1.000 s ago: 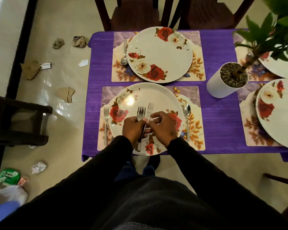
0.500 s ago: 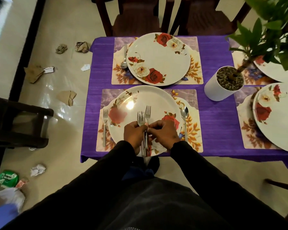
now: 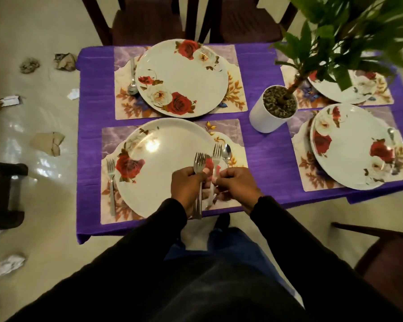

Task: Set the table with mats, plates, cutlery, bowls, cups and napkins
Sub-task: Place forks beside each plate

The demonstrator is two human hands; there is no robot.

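Both hands are up over the near plate (image 3: 158, 168). The left hand (image 3: 186, 187) grips a bunch of forks (image 3: 199, 163), tines up, perhaps two or three, hard to count. The right hand (image 3: 236, 185) pinches a single fork (image 3: 216, 156) just beside them. One fork (image 3: 111, 182) lies on the mat (image 3: 109, 135) left of the plate, a spoon (image 3: 226, 151) on the right.

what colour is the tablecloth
Purple tablecloth, plain with a faint streaky grain; seen in the head view.
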